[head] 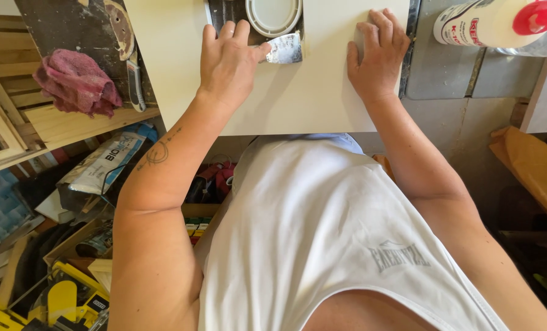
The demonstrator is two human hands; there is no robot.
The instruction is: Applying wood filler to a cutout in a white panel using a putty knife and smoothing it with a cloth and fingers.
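Both arms are reaching forward over the pale board, bare to the shoulder. The left hand is lying knuckles up near the board's far edge, fingers curled, thumb and forefinger pinching closed. The right hand is pressing palm down on the board's far right part, fingers bent together.

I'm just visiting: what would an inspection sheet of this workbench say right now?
Surface: pale board lying flat across the bench.
Job's things: putty knife, blade smeared white, at the board's notch; white round lid beyond it.
Clutter: pink rag; white bottle with red cap; sanding disc.
Grippers: left hand holds the putty knife; right hand rests on the board.
Cables: nothing seen.
Surroundings: wooden shelf, printed bag, yellow tool case below.
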